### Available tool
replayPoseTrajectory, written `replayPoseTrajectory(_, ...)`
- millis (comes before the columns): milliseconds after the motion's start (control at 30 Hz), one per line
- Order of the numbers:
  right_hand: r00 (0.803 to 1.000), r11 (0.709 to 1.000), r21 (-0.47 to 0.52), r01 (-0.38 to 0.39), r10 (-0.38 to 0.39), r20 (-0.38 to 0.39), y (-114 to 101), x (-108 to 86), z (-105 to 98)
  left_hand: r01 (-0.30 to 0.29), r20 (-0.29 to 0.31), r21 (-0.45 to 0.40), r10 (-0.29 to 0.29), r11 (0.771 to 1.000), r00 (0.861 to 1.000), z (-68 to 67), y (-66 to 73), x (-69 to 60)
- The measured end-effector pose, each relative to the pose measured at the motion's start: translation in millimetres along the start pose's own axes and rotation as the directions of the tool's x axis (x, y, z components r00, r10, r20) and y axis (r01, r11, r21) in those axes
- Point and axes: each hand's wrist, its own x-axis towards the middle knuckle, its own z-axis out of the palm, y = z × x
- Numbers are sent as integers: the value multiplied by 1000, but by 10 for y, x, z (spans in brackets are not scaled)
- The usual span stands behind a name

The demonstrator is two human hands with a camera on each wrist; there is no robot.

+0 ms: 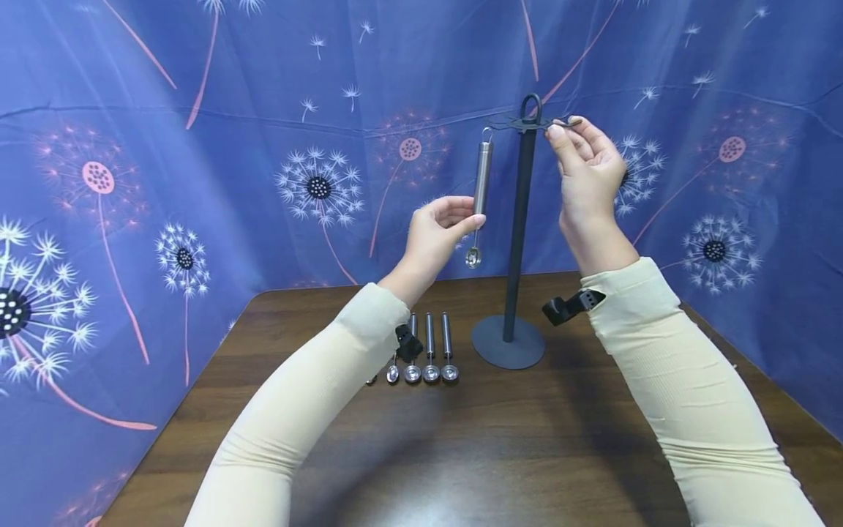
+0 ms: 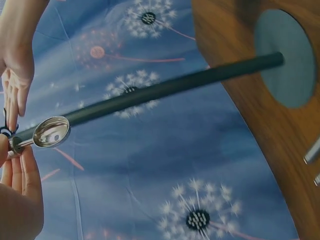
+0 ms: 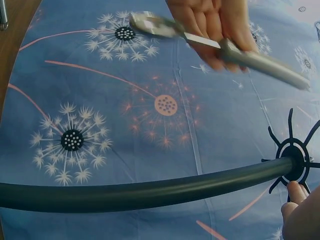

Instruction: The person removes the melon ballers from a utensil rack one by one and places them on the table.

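My left hand (image 1: 437,230) pinches the metal handle of a melon baller (image 1: 482,179) between thumb and fingers, with its small scoop hanging downward. The wire loop at its top is close to a hook tip on the left of a black hook stand (image 1: 519,234); whether it sits on the hook I cannot tell. On the stand's other side, my right hand (image 1: 586,165) pinches one of the hooks with thumb and fingertips. The left wrist view shows the shiny scoop (image 2: 49,131) from below. Several hooks spread from the stand's top ring (image 3: 300,161) in the right wrist view.
Several more metal scoops (image 1: 431,373) lie in a row on the wooden table (image 1: 395,454), partly hidden behind my left forearm. The stand's round base (image 1: 507,355) rests right of them. A blue dandelion-print cloth (image 1: 250,161) hangs behind and at both sides.
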Motion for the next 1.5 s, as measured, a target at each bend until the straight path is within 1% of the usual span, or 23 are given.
replayPoseTrajectory(100, 1000, 1000, 3, 3, -3, 6, 11, 6, 3, 5, -18, 26, -5, 1000, 1000, -165, -45, -55)
replayPoseTrajectory(200, 1000, 1000, 7, 5, -6, 6, 9, 11, 7, 45, -48, 53, -42, 998, 998, -348, -104, -108)
replayPoseTrajectory(333, 1000, 1000, 10, 10, -10, -4, 5, 13, 0, 99, -90, 73, -92, 992, 992, -575, -181, -180)
replayPoseTrajectory(433, 1000, 999, 32, 5, -5, -3, 19, 16, -6, 126, -118, 74, -117, 989, 986, -709, -230, -235)
replayPoseTrajectory(500, 1000, 999, 45, 6, -6, -5, 35, 18, -10, 145, -131, 82, -134, 986, 982, -772, -259, -270)
replayPoseTrajectory(567, 1000, 999, 51, 9, -9, -8, 36, 24, -14, 162, -135, 90, -149, 983, 980, -815, -277, -295)
replayPoseTrajectory(700, 1000, 999, 43, 20, -19, -18, 36, 26, -27, 187, -128, 94, -174, 978, 976, -857, -297, -344)
replayPoseTrajectory(933, 999, 999, 38, 31, -32, 5, 43, 16, -5, 225, -145, 117, -207, 967, 967, -944, -321, -437)
replayPoseTrajectory(1000, 1000, 999, 45, 24, -24, 5, 44, 11, 3, 239, -152, 123, -220, 963, 964, -974, -331, -461)
replayPoseTrajectory(1167, 1000, 998, 61, 7, -7, 1, 48, 7, -24, 286, -163, 143, -262, 948, 951, -1022, -380, -509)
replayPoseTrajectory(1267, 1000, 998, 62, 11, -12, 6, 50, 8, -35, 309, -176, 153, -281, 939, 943, -1066, -417, -536)
replayPoseTrajectory(1433, 1000, 998, 55, 11, -13, 20, 55, 22, -35, 345, -182, 157, -317, 925, 931, -1178, -517, -562)
replayPoseTrajectory(1500, 1000, 999, 50, 8, -9, 24, 56, 29, -33, 369, -181, 158, -341, 916, 922, -1235, -578, -567)
